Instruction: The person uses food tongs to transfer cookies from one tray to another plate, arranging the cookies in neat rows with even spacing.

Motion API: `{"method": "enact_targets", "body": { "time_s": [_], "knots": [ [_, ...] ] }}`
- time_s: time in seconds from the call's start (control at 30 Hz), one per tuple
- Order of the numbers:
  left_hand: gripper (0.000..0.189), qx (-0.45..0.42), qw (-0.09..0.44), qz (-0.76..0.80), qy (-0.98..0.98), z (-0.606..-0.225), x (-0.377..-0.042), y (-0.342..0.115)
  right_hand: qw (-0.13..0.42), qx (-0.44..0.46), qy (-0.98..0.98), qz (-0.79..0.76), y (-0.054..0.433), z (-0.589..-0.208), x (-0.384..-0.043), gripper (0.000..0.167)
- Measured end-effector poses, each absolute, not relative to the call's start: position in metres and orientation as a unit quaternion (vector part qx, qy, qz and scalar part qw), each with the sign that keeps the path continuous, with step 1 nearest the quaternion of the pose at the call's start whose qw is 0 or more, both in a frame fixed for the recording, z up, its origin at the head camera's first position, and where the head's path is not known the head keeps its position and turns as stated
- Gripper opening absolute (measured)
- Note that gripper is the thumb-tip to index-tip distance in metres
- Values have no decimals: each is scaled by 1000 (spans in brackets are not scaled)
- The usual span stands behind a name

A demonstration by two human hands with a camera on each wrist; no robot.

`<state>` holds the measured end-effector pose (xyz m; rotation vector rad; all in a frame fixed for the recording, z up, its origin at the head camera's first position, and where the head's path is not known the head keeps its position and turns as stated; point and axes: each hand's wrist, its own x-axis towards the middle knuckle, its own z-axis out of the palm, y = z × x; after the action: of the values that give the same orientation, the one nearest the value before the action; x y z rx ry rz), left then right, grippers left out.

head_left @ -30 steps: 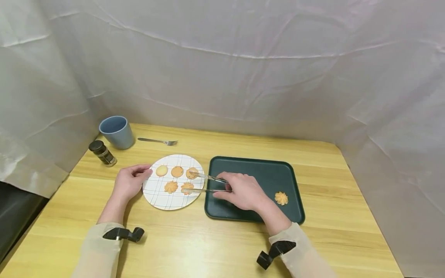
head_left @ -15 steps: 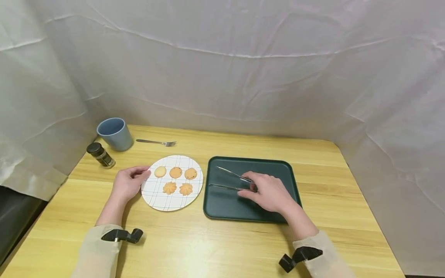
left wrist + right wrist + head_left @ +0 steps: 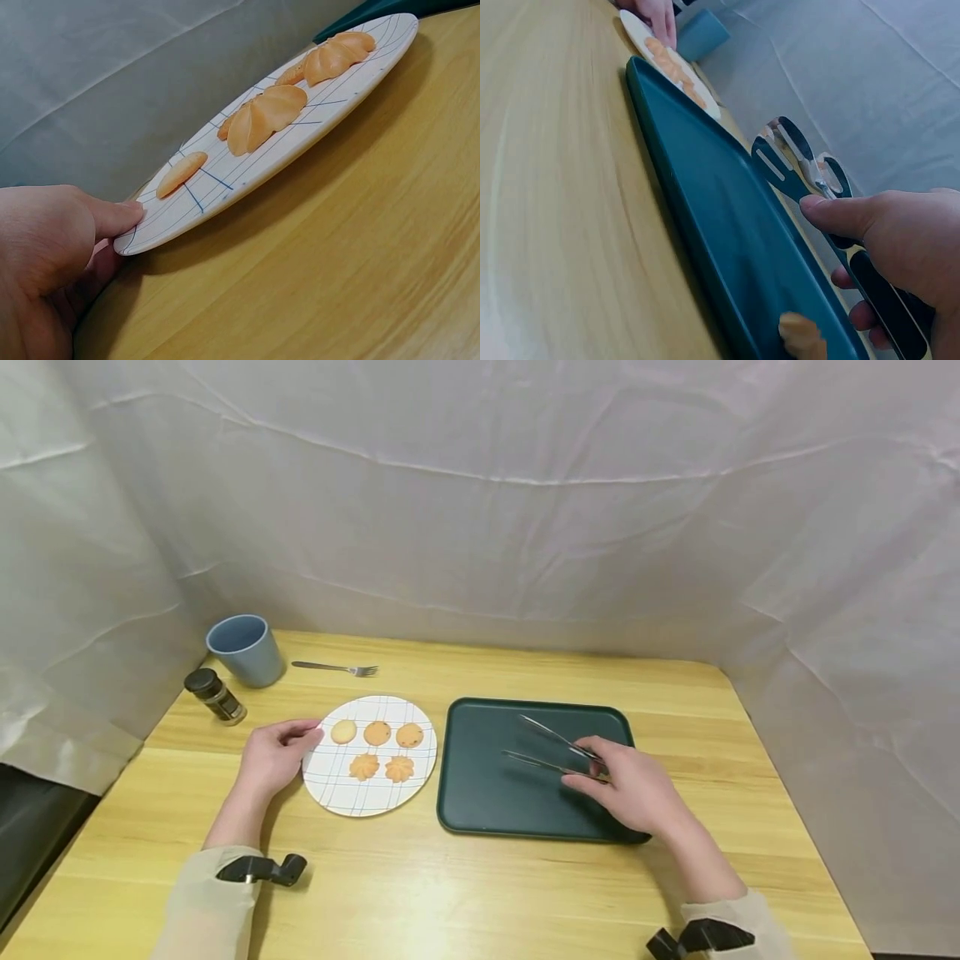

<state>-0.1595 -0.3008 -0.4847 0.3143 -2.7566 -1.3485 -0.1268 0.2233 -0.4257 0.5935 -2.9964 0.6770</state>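
Note:
My left hand (image 3: pixel 273 758) holds the left rim of a round white plate (image 3: pixel 333 787) with thin checked lines. In the left wrist view, the thumb (image 3: pixel 118 217) lies on top of the rim and the fingers are beneath. Several cookies rest on the plate: three round ones, such as the pale cookie (image 3: pixel 343 732), and two flower-shaped ones, such as this cookie (image 3: pixel 364 767). With my right hand (image 3: pixel 637 787) I grip metal tongs (image 3: pixel 784 161), their arms spread above the dark green tray (image 3: pixel 480 785). One cookie (image 3: pixel 802 335) lies on that tray, hidden behind the hand in the head view.
A blue-grey mug (image 3: pixel 257 656) and a black-capped spice jar (image 3: pixel 217 697) stand at the back left. Beside the mug lies a fork (image 3: pixel 333 667). Pale curtains (image 3: pixel 480 527) enclose the wooden table (image 3: pixel 420 885) at the back and sides.
My right hand has carried the spread tongs rightward, from over the plate's cookies to over the right part of the tray. My left hand keeps hold of the plate's rim.

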Motion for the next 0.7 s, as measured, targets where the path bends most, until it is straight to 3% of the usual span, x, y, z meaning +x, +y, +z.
{"method": "enact_targets", "body": {
  "time_s": [0.7],
  "knots": [
    [42,104,29,-442,-890,-486,-161,-302,27,131,-973,187,277,-430,-92,48]
  ]
}}
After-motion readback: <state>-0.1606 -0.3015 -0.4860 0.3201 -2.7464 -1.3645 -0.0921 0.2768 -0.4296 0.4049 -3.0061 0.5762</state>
